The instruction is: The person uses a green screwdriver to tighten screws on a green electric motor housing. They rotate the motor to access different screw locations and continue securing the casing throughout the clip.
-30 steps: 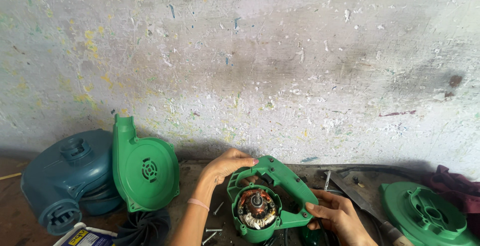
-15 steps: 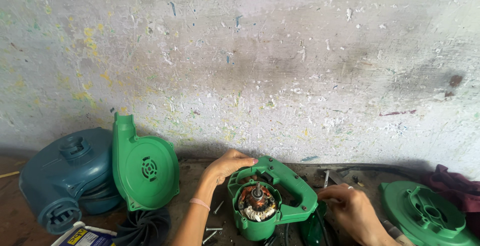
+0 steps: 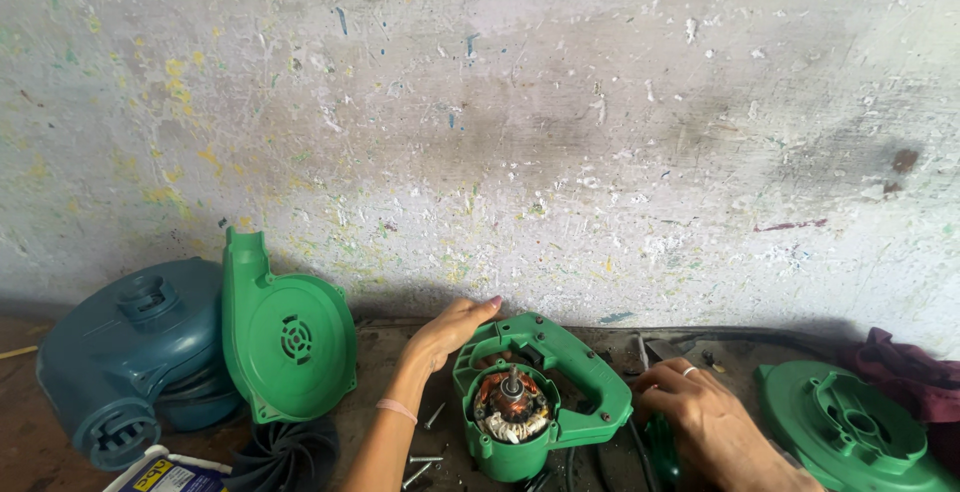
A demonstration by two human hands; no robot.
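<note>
Left hand [image 3: 452, 330] is on the job: fingers laid flat and loosely spread over the upper left edge of the green motor housing [image 3: 545, 397], steadying it rather than clamping it, nothing enclosed in the grip. Right hand [image 3: 705, 422] sits low at the right end of that housing's handle loop, fingers curled down over a dark green handle [image 3: 662, 452] that looks like a screwdriver's; whether the grip is fully closed on it I cannot tell, the palm hides it.

The housing itself lies open side up on the tabletop [image 3: 380, 352], between the two hands, with the copper-wound motor [image 3: 510, 407] and its bare shaft standing up in the round well. My read: the motor makes it dense and bottom-heavy at that round end, while the plastic shell is stiff but light. The windings look delicate, so fingers belong on the shell rim or through the handle loop, never on the copper.

Loose screws [image 3: 425, 460] lie just left of the housing, small and easy to scatter. Further left a green fan cover [image 3: 290, 337] stands propped against a blue blower [image 3: 135, 357], a black fan wheel [image 3: 285, 457] below them. Far right, another green cover [image 3: 845, 427] lies flat beside a dark red rag [image 3: 910, 377].
</note>
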